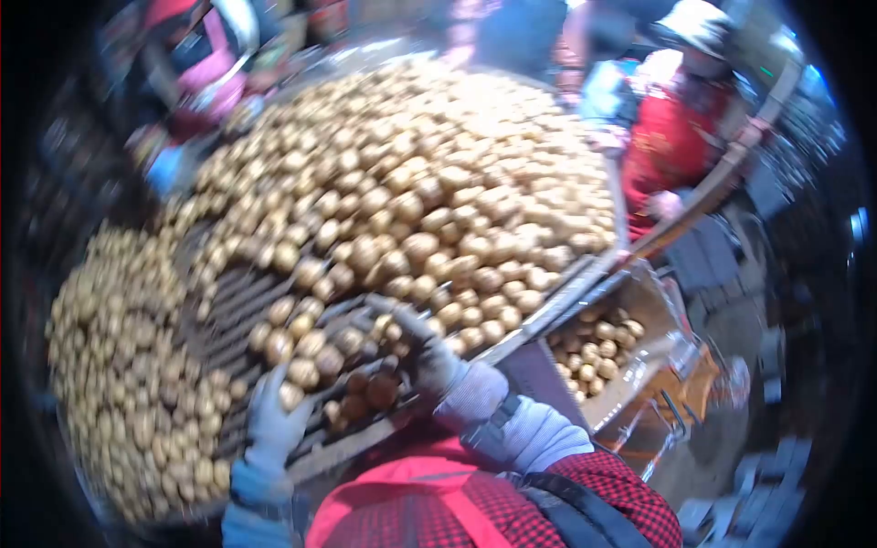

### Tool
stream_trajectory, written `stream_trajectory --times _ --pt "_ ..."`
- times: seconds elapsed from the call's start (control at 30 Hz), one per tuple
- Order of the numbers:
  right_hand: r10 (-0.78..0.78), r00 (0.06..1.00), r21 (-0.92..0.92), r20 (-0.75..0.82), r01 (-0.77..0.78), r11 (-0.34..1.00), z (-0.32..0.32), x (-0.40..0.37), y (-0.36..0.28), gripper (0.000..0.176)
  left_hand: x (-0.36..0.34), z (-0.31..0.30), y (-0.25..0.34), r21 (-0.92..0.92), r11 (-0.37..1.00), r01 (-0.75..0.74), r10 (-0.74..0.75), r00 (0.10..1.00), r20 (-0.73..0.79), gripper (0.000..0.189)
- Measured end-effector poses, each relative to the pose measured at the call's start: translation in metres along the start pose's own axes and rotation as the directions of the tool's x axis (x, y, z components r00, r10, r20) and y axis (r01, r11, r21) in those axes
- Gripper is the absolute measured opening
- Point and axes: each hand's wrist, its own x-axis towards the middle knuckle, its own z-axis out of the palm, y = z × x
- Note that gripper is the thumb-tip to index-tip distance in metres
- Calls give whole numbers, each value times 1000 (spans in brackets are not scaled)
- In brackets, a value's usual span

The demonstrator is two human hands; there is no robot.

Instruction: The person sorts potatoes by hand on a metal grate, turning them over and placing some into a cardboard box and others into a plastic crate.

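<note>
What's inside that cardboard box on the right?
Small yellowish potatoes fill the cardboard box. They cover its bottom, so anything underneath is hidden.

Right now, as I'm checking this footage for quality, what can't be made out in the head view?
Head view:
Left hand: motion blur hides whether it grips the potato beside it.
Right hand: its back covers whatever lies under the fingers.
Co-worker at top left: smeared by blur, cut by the dark lens rim.
Box at right: the table edge hides its near part.

A produce sorting line: heaped potatoes (411, 183) ride rollers (237, 301), aproned workers (671, 137) alongside.
</note>
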Motion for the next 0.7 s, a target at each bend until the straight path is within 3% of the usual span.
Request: stream_trajectory --times 0.03,0.1,0.13,0.17,0.23,0.27,0.3,0.37,0.4,0.43,0.47,0.5,0.57,0.6,0.63,0.7 --pt "-44 999 -149 -24 40 988 -7 -11 -4 54 1 -4 3 -70 998 -7 6 1000 -5 66" --pt "56 979 40 -195 -49 998 11 -36 -31 58 4 -1 -4 -392 890 233 -210 973 100 62" --pt "-122 992 -192 -5 119 974 -13 -45 -21 60 6 -3 1 -482 829 285 -249 959 138 54" --pt "30 999 147 -24 -26 989 -28 -54 -22 57 14 -10 17 -487 831 271 -228 963 146 54" --pt "-19 994 140 -106 34 990 -38 -79 -17 55 30 -16 41 -543 818 189 -77 972 221 47" --pt "-46 950 150 -310 96 984 -11 -85 -26 57 37 -3 41 -577 815 59 36 988 151 44" --pt "10 955 147 -297 35 988 -2 -104 -35 64 41 4 47 -649 742 166 8 966 257 47" --pt "-59 989 293 -134 97 951 -20 -126 -36 62 48 18 53 -576 802 158 84 925 371 49" --pt "-71 987 290 -147 112 951 -22 -135 -32 62 47 22 66 -579 778 244 56 891 450 54" --pt "-267 946 -166 -183 238 957 -23 -143 -27 71 48 34 63 -563 817 124 153 895 420 60" --pt "-447 885 -587 -129 295 754 -20 -150 -26 82 47 35 74 -555 823 123 171 878 448 63" --pt "-455 880 -587 -135 299 752 -24 -154 -26 82 46 36 89 -546 830 118 188 861 472 65" --pt "-326 912 -342 -250 232 911 -34 -160 -32 96 41 40 96 -554 821 136 195 846 497 67" --pt "-377 898 -436 -229 252 864 -33 -161 -31 79 39 46 96 -566 815 124 208 849 485 67" --pt "-381 897 -434 -225 258 863 -36 -164 -36 79 37 51 96 -578 808 115 219 852 475 68" --pt "-112 930 59 -349 141 988 -46 -169 -46 72 36 55 106 -565 819 104 214 857 468 68"
